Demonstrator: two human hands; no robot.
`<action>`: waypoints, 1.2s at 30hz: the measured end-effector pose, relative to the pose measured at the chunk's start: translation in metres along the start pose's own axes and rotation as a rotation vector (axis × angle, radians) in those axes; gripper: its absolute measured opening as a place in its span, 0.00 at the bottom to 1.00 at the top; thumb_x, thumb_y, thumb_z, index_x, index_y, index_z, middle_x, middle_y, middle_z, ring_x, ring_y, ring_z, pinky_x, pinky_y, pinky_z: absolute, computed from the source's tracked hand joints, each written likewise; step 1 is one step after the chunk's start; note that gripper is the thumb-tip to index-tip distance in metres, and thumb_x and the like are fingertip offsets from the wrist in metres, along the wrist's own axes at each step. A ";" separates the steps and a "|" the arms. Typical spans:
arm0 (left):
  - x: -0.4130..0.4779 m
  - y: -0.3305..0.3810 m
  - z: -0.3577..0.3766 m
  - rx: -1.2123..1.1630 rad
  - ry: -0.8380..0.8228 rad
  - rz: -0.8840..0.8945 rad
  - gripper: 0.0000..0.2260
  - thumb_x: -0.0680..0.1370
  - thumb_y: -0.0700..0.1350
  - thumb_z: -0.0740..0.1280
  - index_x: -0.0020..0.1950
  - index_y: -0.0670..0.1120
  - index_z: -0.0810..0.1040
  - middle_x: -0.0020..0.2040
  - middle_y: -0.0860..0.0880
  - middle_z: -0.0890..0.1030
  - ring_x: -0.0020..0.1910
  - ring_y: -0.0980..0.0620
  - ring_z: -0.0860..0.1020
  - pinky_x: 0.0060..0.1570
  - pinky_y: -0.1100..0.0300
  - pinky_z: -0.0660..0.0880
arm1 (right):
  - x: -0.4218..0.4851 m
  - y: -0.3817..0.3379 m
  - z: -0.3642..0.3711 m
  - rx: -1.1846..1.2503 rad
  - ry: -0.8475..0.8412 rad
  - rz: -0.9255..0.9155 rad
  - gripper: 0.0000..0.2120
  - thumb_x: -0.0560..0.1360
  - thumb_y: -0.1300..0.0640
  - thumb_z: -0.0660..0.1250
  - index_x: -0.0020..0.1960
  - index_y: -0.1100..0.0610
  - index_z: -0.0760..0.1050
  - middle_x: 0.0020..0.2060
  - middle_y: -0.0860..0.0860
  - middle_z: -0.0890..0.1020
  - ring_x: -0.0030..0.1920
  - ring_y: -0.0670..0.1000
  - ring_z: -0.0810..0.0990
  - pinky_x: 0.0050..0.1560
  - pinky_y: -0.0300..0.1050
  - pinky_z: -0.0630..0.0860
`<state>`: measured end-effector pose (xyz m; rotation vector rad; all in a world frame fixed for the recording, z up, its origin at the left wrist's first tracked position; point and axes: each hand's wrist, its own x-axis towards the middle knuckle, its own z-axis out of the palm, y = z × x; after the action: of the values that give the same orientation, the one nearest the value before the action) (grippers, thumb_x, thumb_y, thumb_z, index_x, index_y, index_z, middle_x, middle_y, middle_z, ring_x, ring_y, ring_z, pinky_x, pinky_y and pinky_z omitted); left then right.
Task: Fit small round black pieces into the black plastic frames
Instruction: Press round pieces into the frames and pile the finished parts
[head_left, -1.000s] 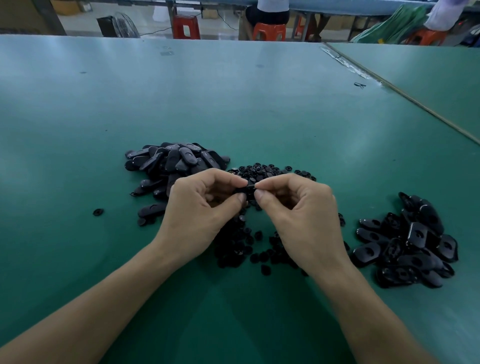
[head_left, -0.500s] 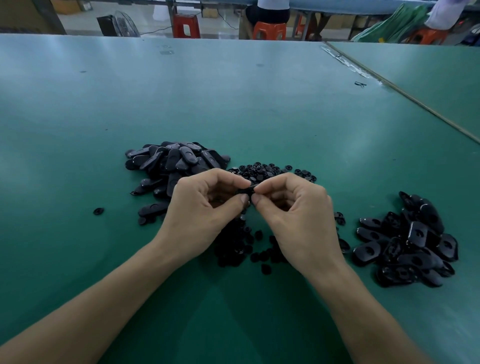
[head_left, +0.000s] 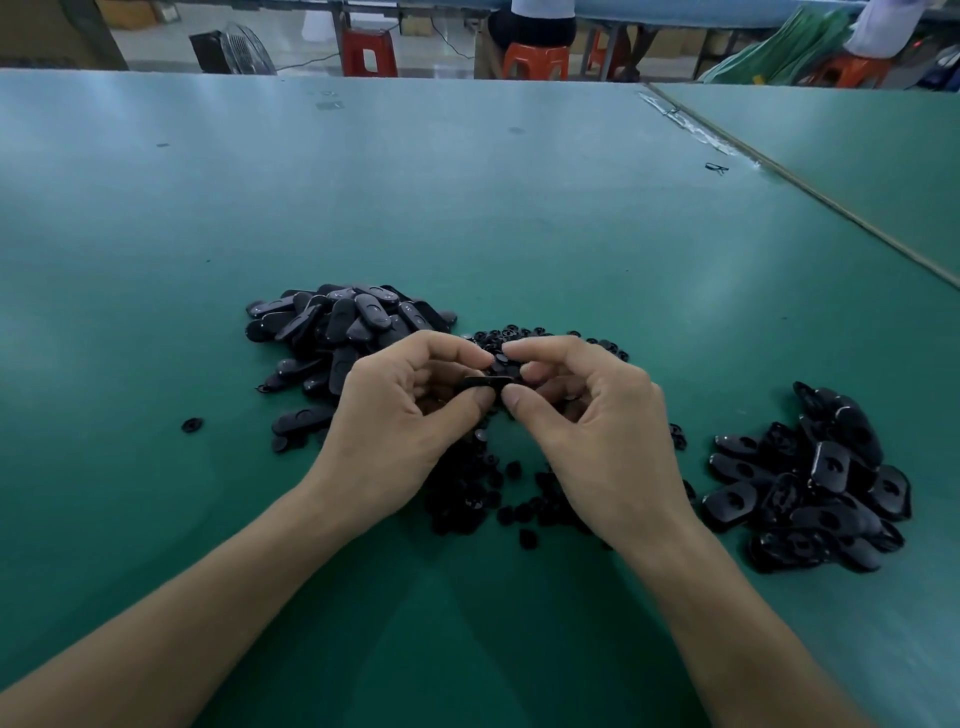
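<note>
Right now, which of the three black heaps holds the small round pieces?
The middle heap, under the left hand and right hand: small discs. The left heap is long oval frames; the right heap is wider glossy frames.

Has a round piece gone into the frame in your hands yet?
Cannot tell. The left hand pinches the frame edge-on to the camera, and the right hand pinches its other end, fingertips hiding the hole.

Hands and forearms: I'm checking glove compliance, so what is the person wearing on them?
Nothing that shows. The left hand and right hand are bare, without gloves, rings or a watch, and both forearms are uncovered to the picture's edge.
</note>
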<state>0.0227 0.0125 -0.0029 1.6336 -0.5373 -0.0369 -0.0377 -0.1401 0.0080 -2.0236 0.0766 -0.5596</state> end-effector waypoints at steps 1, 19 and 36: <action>0.000 0.001 0.000 -0.008 -0.012 -0.003 0.14 0.74 0.31 0.74 0.48 0.51 0.81 0.43 0.48 0.85 0.40 0.55 0.82 0.44 0.60 0.81 | 0.001 0.001 -0.001 0.015 -0.009 0.006 0.12 0.74 0.60 0.75 0.52 0.44 0.83 0.42 0.42 0.84 0.43 0.41 0.82 0.44 0.28 0.74; 0.000 -0.002 -0.002 -0.049 -0.009 -0.065 0.10 0.69 0.37 0.77 0.46 0.49 0.85 0.40 0.46 0.87 0.37 0.52 0.84 0.43 0.61 0.82 | 0.001 0.000 -0.005 0.022 -0.076 0.069 0.08 0.73 0.61 0.76 0.42 0.48 0.82 0.37 0.39 0.85 0.38 0.38 0.83 0.40 0.28 0.75; -0.001 -0.001 -0.002 0.018 0.011 -0.014 0.13 0.69 0.31 0.78 0.41 0.50 0.86 0.34 0.49 0.85 0.31 0.56 0.81 0.36 0.65 0.80 | 0.003 -0.001 -0.009 0.008 -0.148 0.108 0.08 0.73 0.61 0.76 0.43 0.48 0.83 0.37 0.43 0.86 0.40 0.42 0.84 0.46 0.40 0.81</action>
<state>0.0225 0.0148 -0.0038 1.6541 -0.5197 -0.0336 -0.0395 -0.1480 0.0133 -2.0332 0.0932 -0.3404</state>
